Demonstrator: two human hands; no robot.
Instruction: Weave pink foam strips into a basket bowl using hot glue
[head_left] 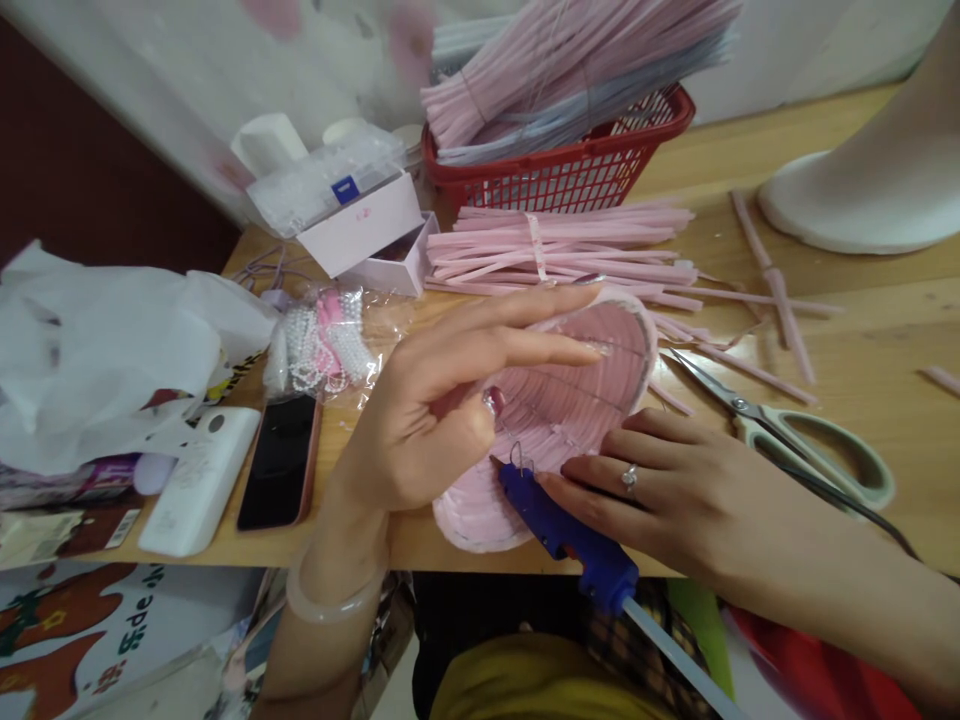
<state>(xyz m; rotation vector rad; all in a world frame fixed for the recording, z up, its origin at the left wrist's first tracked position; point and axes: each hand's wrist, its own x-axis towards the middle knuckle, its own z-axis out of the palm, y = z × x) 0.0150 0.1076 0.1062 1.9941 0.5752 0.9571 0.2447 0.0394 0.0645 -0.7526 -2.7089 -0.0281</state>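
Note:
A pink heart-shaped piece (577,390), covered in rows of pink pipe cleaners, lies at the near edge of the wooden table (862,350). My left hand (442,400) holds it, thumb pressed on its inside and fingers stretched along its far rim. My right hand (660,480) grips a blue glue gun (562,530), whose nozzle touches the piece's near edge. A clear glue stick juts from the gun's back.
Loose pink pipe cleaners (562,250) lie behind the piece, more fill a red basket (562,170). Green-handled scissors (787,430) sit at the right, a phone (281,460), a white device (199,480) and a bead bag (326,340) at the left. A white stand (862,200) is far right.

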